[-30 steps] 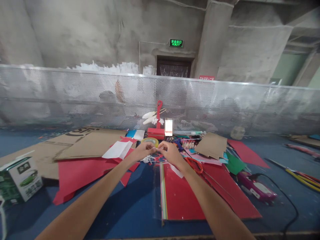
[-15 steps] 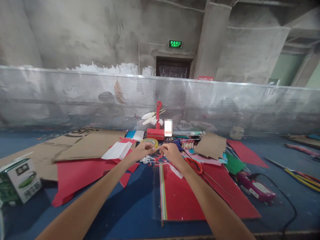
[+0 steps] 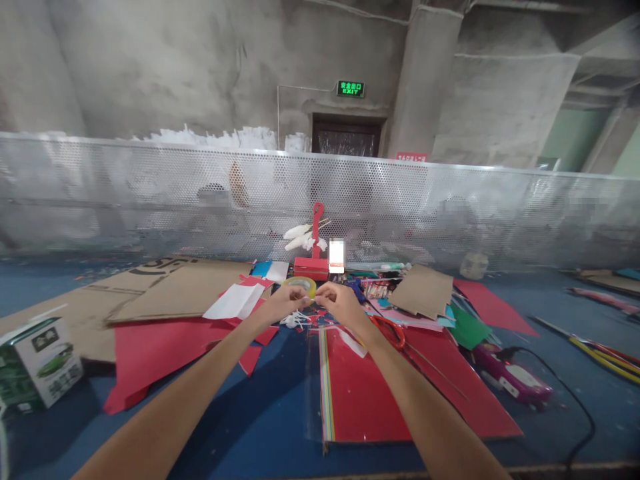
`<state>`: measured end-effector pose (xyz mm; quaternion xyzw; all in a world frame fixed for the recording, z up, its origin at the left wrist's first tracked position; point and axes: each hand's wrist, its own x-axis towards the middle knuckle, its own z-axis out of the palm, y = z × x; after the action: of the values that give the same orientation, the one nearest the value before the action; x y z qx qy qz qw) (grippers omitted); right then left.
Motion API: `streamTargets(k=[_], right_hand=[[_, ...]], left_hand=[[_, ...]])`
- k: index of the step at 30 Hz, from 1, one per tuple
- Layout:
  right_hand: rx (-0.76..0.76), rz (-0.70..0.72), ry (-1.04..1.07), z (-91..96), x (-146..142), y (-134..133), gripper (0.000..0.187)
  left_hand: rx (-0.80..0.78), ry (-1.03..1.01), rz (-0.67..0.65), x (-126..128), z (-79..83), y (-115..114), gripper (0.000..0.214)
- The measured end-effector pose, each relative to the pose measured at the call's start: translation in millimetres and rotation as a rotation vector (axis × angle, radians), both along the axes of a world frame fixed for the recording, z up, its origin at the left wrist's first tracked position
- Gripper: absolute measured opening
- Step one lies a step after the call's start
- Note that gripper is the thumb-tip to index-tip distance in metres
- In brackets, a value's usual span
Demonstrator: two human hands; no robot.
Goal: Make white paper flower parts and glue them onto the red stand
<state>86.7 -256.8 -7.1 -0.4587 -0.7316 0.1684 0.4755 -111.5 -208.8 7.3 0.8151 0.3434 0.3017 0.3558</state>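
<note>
My left hand [image 3: 285, 302] and my right hand [image 3: 340, 303] meet over the middle of the table, fingertips nearly touching. Both are closed in a pinch on something small and pale that I cannot make out. Just behind the left fingers lies a roll of yellowish tape [image 3: 312, 285]. Below them is a small bunch of white stringy pieces [image 3: 295, 321], with red paper scraps around. Under my right forearm is a pack of red sheets [image 3: 367, 400] with a coloured striped edge. Beside that wrist are red-handled scissors [image 3: 393, 331].
Behind the hands stand a red box with a tall handle [image 3: 311, 268] and a bright white phone-like rectangle [image 3: 337, 256]. Cardboard [image 3: 185, 293] and red paper [image 3: 160, 353] lie left, near a green-white carton [image 3: 47, 363]. A purple corded device [image 3: 515, 380] is right. A perforated metal screen [image 3: 200, 200] closes the back.
My right fingers have shifted slightly left and up, closer to my left fingertips. The small pale thing between them shows less. The left hand is almost unmoved.
</note>
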Motion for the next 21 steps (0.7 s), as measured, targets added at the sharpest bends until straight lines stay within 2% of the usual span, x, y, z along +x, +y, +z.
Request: streamTargets(k=[4,9,14,18,21], right_hand=[[0.004,-0.028,0.01,-0.4,0.5,2.0,0.015],[-0.009,-0.118,-0.113,0.6,2.5,1.5,0.033],[0.02,-0.139,-0.211,0.6,2.6,-0.9,0.047],[0.005,-0.136,-0.242,2.1,4.0,-2.4,0.049],[0.019,-0.179,-0.245,5.5,6.6,-4.0,0.046]], left_hand=[[-0.008,0.007,0.003,0.4,0.0,0.6,0.031],[0.016,-0.007,-0.016,2.8,-0.2,-1.3,0.031],[0.043,-0.015,-0.054,3.4,-4.1,2.1,0.034],[0.094,0.055,-0.002,0.8,-4.1,3.8,0.029],[0.237,0.185,0.098,-2.8,-3.8,3.5,0.019]])
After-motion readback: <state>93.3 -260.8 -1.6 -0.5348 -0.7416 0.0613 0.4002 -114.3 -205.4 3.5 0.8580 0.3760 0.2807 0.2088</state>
